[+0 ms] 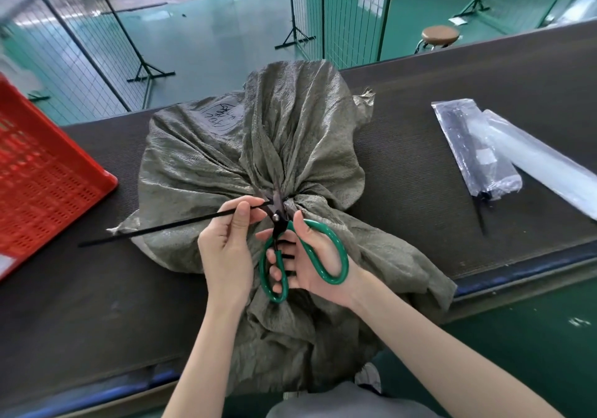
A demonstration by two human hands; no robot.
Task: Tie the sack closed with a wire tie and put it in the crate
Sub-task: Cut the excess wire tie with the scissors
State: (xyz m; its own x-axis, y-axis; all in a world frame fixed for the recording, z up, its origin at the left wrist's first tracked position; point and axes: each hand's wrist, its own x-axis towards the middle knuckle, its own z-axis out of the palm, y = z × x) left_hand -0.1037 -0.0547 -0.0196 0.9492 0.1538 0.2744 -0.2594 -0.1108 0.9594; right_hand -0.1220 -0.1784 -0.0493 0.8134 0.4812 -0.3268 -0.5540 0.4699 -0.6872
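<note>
A grey-green woven sack (200, 165) lies on the dark table (436, 159), its neck gathered at the middle. A black tie (168, 227) is cinched around the neck, and its long tail sticks out to the left. My left hand (226, 249) pinches that tail near the neck. My right hand (310, 266) holds green-handled scissors (326, 256), whose dark blades are open around the tie right at the neck. The red crate (42, 178) stands at the left edge of the table.
Two clear plastic packs (484, 152) lie on the table's right part, one with black ties inside. Wire mesh fence panels (336, 10) and a round stool (440, 35) stand on the green floor beyond the table.
</note>
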